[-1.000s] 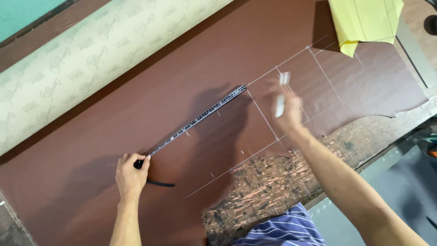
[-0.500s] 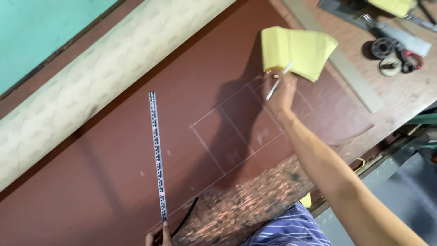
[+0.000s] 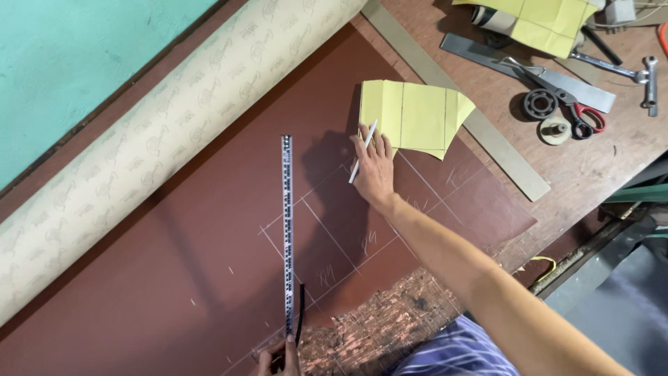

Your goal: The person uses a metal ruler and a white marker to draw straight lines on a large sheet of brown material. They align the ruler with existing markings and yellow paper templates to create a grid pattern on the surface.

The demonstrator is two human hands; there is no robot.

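Your right hand [image 3: 374, 166] is lying flat on the brown sheet [image 3: 209, 244], pinching a thin white marking stick [image 3: 363, 151] that is slanting up toward the yellow folded paper pattern [image 3: 414, 115]. Your left hand [image 3: 278, 358] is gripping the near end of a long steel ruler [image 3: 286, 230], which is running straight away across the chalk-lined sheet.

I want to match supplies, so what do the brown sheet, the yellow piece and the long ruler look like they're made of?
Brown sheet: probably matte leatherette or rubbery sheeting, since it takes white marking lines and unrolls from a printed roll. Yellow piece: likely thin card or paper, with flat folds and pencilled lines. Ruler: seemingly a thin steel strip, grey, narrow and graduated.
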